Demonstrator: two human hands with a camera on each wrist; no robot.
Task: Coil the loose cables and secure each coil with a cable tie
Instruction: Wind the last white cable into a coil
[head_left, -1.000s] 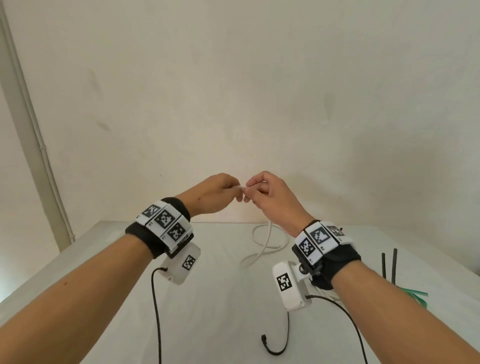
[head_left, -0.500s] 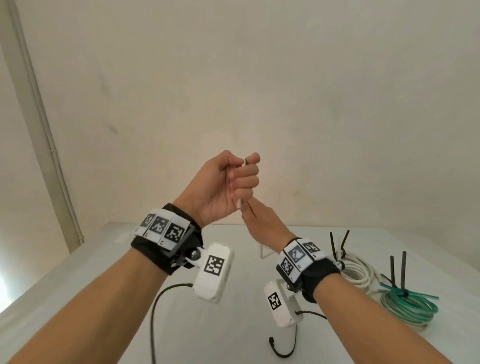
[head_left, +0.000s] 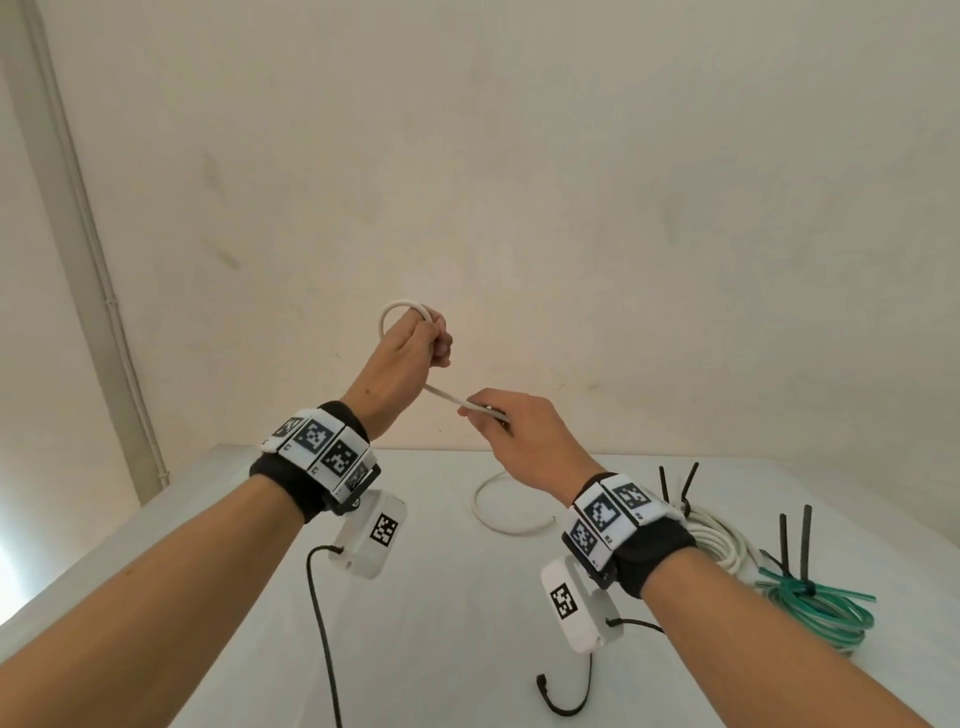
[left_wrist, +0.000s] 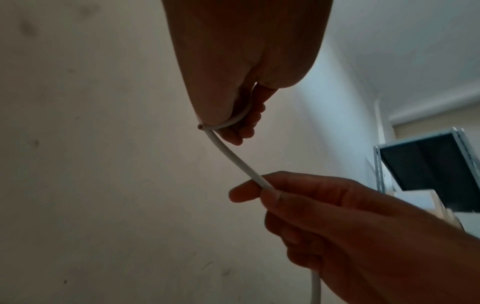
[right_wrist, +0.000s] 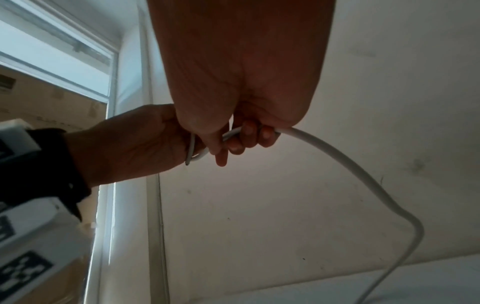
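A loose white cable (head_left: 451, 399) runs taut between my two raised hands. My left hand (head_left: 435, 344) is the higher one and grips the cable near its end, with one small loop (head_left: 390, 310) curving over its knuckles. My right hand (head_left: 483, 413) is lower and to the right, with thumb and fingers pinching the cable (left_wrist: 233, 160). In the right wrist view the cable (right_wrist: 337, 154) leaves my right hand (right_wrist: 233, 142) and hangs down to the table. Its slack (head_left: 498, 522) lies curved on the white table (head_left: 441, 623).
A white coil (head_left: 724, 543) bound with black ties lies at the right of the table. A green coil (head_left: 821, 610), also tied, lies nearer the right edge. Thin black camera leads (head_left: 322, 623) hang from both wrists. A plain wall stands close behind the table.
My hands, together at the cable end a second ago, have parted. The left hand rose with the end and now has a loop over it; the right hand slid down the cable.
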